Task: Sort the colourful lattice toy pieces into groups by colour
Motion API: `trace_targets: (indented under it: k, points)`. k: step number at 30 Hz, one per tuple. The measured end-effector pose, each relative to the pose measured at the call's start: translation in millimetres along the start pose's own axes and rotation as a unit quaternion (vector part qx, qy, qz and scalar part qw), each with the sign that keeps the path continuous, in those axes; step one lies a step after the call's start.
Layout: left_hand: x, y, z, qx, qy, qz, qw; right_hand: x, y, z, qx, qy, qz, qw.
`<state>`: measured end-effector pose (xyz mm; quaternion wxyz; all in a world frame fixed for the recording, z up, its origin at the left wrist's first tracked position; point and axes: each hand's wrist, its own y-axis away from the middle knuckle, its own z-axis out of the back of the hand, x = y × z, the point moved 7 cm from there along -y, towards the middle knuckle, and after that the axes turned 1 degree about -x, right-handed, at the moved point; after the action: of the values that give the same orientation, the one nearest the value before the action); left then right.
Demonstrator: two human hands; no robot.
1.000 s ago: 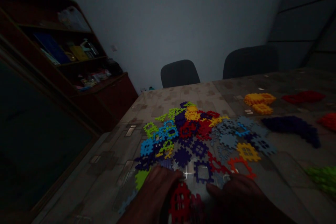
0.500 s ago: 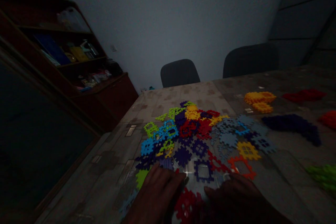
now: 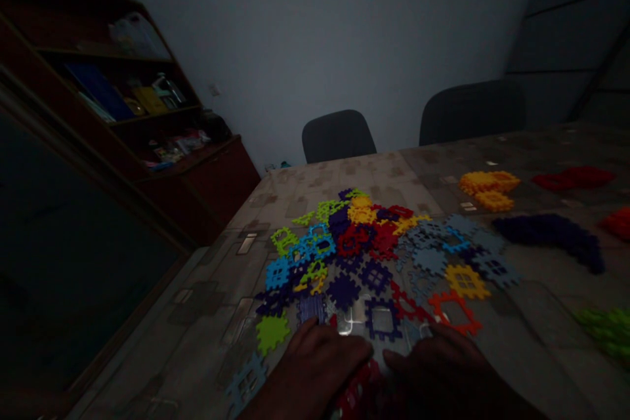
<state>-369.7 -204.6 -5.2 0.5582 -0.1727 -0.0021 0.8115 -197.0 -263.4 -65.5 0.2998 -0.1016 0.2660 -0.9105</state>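
Observation:
Between my two hands, at the bottom of the head view, are red toothed interlocking building tiles (image 3: 355, 388), partly covered by my fingers. My left hand (image 3: 327, 361) is curled over their left side, its fingertips close to the right thumb. Dim light hides much of my right hand (image 3: 445, 364); it is bent round the right side of the red tiles, and its grip shows only in part. Just beyond the hands lie a purple square frame tile (image 3: 382, 319), a purple ridged tile (image 3: 312, 308) and a lime green tile (image 3: 272, 333).
A mixed heap of toothed tiles (image 3: 344, 243) spreads over the patterned table (image 3: 216, 289). Sorted piles sit at right: yellow (image 3: 487, 187), red (image 3: 573, 177), dark blue (image 3: 548, 233) and green (image 3: 608, 335). Two chairs (image 3: 338, 136) stand behind; a shelf unit (image 3: 211, 177) is at left.
My left hand has moved right, over the red tiles and towards my right hand, uncovering the lime green and purple ridged tiles. My right hand has barely moved.

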Motion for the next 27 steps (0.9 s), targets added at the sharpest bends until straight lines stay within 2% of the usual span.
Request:
trace_targets:
  k: [3, 6, 11, 14, 17, 23, 27]
  points:
    - [0, -5, -0.4, 0.019, 0.029, 0.04, 0.999, -2, 5, -5, -0.009, 0.008, 0.002, 1.0]
    - [2, -5, 1.0, 0.002, 0.026, 0.073, 0.997, -3, 7, -3, -0.033, 0.027, 0.014, 0.999]
    - [10, 3, 6.7, -0.027, 0.038, 0.046, 0.998, -4, 3, 1, -0.027, 0.022, 0.014, 0.999]
    - [15, 7, 12.0, -0.066, 0.001, 0.047, 0.997, -5, -1, 3, -0.028, 0.012, -0.013, 0.999]
    - [7, 7, 13.4, -0.114, -0.053, 0.035, 0.991, -4, -3, 3, -0.037, 0.016, -0.028, 0.999]
    - [-8, -1, -7.7, -0.041, -0.159, 0.023, 0.986, -1, -2, 6, -0.043, 0.027, -0.014, 0.999]
    - [-8, 0, -10.4, -0.029, -0.167, 0.008, 0.985, 1, -1, 2, -0.051, 0.041, -0.006, 0.998]
